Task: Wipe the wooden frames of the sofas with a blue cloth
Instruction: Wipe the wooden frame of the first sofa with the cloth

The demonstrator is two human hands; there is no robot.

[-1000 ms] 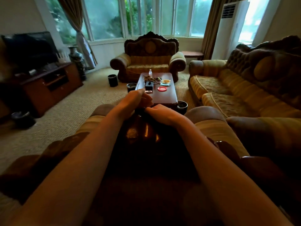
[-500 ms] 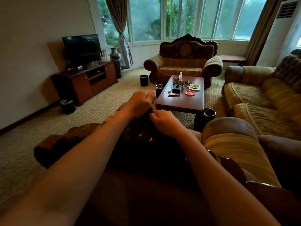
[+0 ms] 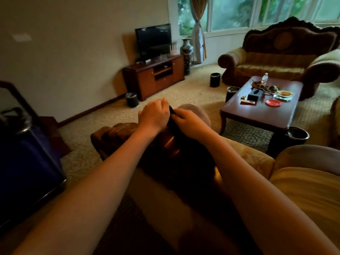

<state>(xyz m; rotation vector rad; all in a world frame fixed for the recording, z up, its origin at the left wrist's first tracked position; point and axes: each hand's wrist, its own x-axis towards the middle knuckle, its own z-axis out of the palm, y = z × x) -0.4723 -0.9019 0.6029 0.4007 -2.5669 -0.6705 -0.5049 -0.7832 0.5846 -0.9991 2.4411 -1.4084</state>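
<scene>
Both hands are shown at frame centre above the dark wooden frame (image 3: 128, 133) of the near sofa. The left hand (image 3: 153, 116) is curled closed around a dark cloth (image 3: 172, 124), and the right hand (image 3: 189, 122) grips the same cloth from the other side; the two hands meet over it. The cloth's colour reads almost black in the dim light, so its blue cannot be confirmed.

Compared with half a second earlier, the view has swung leftward: the television (image 3: 153, 41) and its cabinet (image 3: 154, 76) now lie at upper centre, the tabletop (image 3: 261, 111) is displaced to the right, and a dark blue container (image 3: 27, 162) has entered at the left edge. The hands have stayed together on the cloth while shifting toward the frame's left end. This is judged to be a regrip or refold before wiping resumes there.

The cloth's lower part merges with shadowed woodwork, the fingertips are hidden beneath it, and whether cloth touches wood cannot be told.
</scene>
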